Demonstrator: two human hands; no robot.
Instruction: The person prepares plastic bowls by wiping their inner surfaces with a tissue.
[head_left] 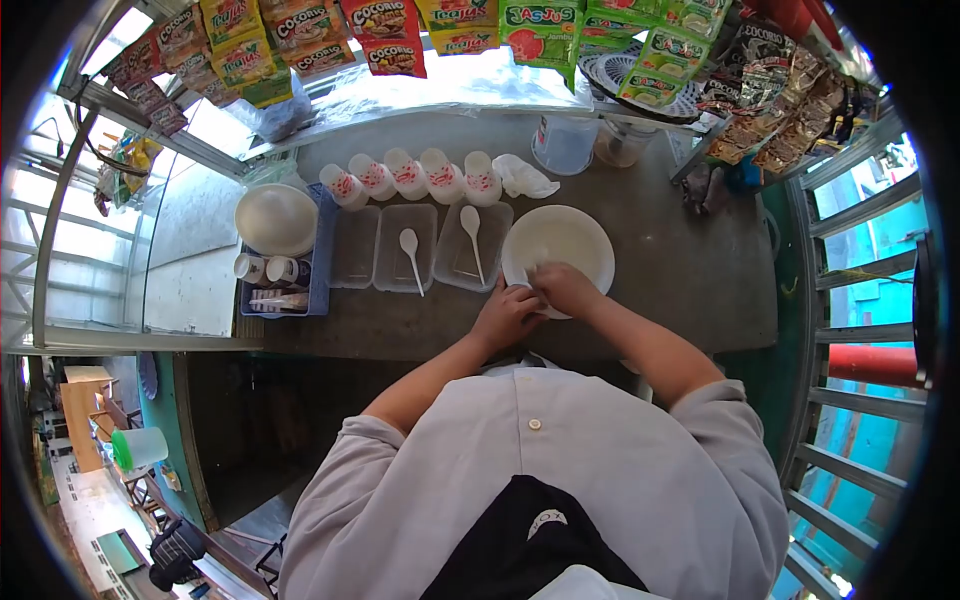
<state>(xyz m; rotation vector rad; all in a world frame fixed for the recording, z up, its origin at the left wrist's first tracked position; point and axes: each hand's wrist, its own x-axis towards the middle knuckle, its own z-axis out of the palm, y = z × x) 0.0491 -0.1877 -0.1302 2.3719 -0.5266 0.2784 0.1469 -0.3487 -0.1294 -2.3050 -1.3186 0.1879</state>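
A round white bowl (590,225) sits on the counter in front of me, with something pale inside. At its near left rim, my left hand (508,318) has its fingers curled against the edge. My right hand (566,290) reaches over the near rim, closed, close beside the left fingers. A small greyish bit shows by its fingertips, too small to name. Left of the bowl are clear plastic containers (358,235); one white spoon (409,243) lies on the middle one and another white spoon (471,225) on the right one.
White cups with red print (405,175) stand in a row behind the containers, beside a crumpled white plastic bag (525,178). A blue basket (322,255) holds bowls and cups at left. A clear tub (563,148) stands at the back. Drink sachets (540,35) hang overhead.
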